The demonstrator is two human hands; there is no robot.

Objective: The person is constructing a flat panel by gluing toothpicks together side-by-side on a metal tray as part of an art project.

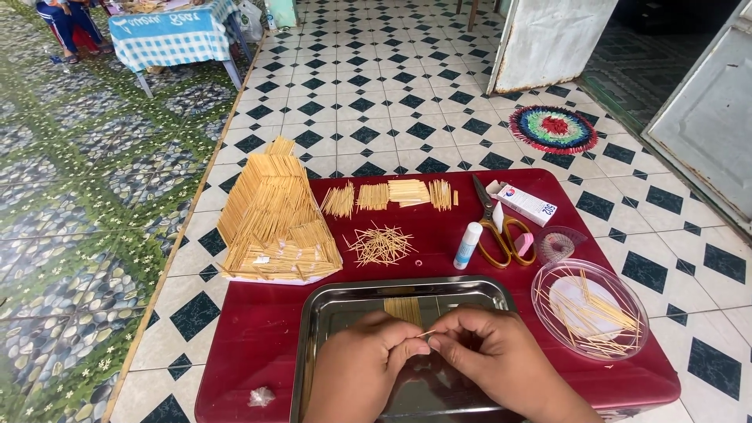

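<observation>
Both hands, left hand (pixel 362 362) and right hand (pixel 492 356), pinch one thin wooden toothpick (pixel 427 334) over the near shiny metal tray (pixel 329 313). A big toothpick house (pixel 274 215) stands far left; loose toothpicks (pixel 380 244) wait.

Home: tiled floor (pixel 376 102), doorway rug (pixel 553 129)
</observation>
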